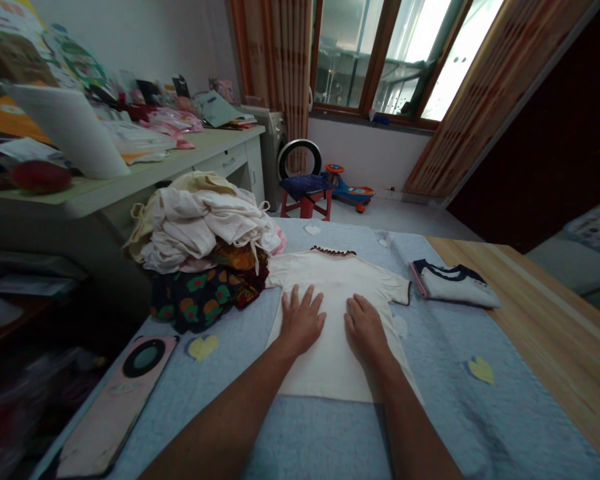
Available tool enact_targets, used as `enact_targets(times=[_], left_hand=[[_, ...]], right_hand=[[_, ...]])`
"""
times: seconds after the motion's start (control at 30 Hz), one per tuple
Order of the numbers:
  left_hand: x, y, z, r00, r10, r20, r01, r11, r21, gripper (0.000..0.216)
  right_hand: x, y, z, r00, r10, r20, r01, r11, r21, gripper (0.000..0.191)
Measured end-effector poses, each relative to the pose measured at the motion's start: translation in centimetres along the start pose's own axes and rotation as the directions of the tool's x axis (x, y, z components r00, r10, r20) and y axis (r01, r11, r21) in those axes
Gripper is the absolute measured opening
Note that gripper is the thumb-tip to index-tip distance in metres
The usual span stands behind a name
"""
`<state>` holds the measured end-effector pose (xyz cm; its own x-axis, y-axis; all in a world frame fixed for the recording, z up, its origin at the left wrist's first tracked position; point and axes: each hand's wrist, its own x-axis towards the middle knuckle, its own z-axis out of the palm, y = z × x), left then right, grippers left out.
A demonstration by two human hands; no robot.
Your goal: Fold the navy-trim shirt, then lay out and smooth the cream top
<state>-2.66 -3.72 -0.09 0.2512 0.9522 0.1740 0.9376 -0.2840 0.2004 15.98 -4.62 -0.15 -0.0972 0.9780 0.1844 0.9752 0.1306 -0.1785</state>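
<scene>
A cream short-sleeved shirt [330, 367] lies spread out on the blue cloth, its dark ruffled collar pointing away from me. My left hand [301, 320] rests on the shirt's left half, fingers stretched and spread. On the right half lies my right hand [366, 327], palm down with its fingers nearly together and slightly bent; nothing shows in its grasp. A heap of clothes [205, 220] touches the shirt's left sleeve, pale garments over dark patterned ones. Beyond the right sleeve is a folded white shirt [455, 283] with a navy collar.
The blue cloth [320, 440] covers much of a wooden table [545, 313]. At the front left lies a pink phone [120, 407]. A cluttered desk [180, 160] stands along the left wall. Past the table are a red stool [306, 203] and a blue ride-on toy [350, 190].
</scene>
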Motion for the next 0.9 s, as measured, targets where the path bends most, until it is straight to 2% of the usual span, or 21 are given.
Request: enact_targets(times=[0.27,0.5,0.6,0.77,0.9], left_hand=[[-0.1,-0.3,0.0,1.000,0.012,-0.015,-0.012,1.000,-0.011,0.045],[-0.1,-0.6,0.2,0.999,0.025,-0.024,-0.026,0.999,-0.024,0.045],[-0.1,-0.7,0.2,0.999,0.027,-0.025,-0.027,0.999,-0.025,0.046],[0.0,-0.7,0.4,0.999,0.027,-0.038,-0.028,0.999,-0.028,0.045],[0.1,-0.7,0.5,0.995,0.080,-0.066,-0.082,0.996,-0.029,0.043]], right_hand=[[-0.2,-0.6,0.7,0.992,-0.129,0.015,0.126,0.985,0.114,0.043],[-0.3,-0.5,1.1,0.961,-0.262,-0.090,0.277,0.919,0.281,0.037],[-0.4,-0.3,1.2,0.956,-0.270,-0.116,0.293,0.904,0.313,0.035],[-0.4,-0.2,0.9,0.956,-0.281,-0.086,0.294,0.895,0.337,0.033],[-0.5,-0.3,0.6,0.953,-0.291,-0.083,0.300,0.877,0.375,0.031]])
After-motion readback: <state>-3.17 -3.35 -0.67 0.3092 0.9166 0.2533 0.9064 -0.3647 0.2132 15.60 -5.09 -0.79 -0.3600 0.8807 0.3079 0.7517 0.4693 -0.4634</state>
